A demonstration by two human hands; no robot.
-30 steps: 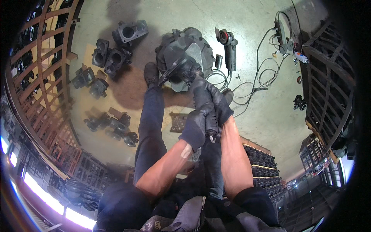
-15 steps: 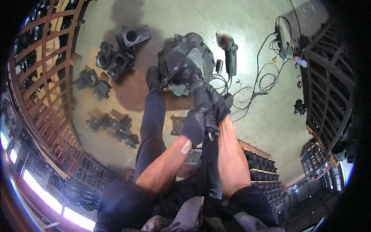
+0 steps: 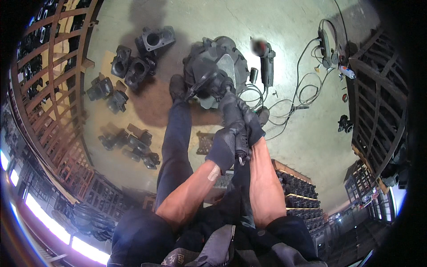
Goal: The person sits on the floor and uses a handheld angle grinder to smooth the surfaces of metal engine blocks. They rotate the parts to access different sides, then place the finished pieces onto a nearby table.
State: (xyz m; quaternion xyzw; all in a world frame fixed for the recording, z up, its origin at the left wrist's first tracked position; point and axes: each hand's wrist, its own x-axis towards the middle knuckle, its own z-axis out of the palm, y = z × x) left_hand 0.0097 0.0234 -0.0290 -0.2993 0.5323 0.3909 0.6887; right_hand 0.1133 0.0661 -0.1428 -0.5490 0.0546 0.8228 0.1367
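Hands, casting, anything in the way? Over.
Left hand and right hand closed on grinder. Grinder's head over round casting. Second grinder, looped cables on floor to its right.

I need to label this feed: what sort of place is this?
Probably a metalworking shop or casting-finishing area: the held power tool, dark, cast-looking parts grouped on the floor, and a slatted rack holding more dark parts suggest it.

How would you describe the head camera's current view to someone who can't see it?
The person's gloved left hand and right hand grip a dark angle grinder over a large round casting on a concrete floor. A second angle grinder lies to the right near looped cables, and smaller castings sit in groups to the left.
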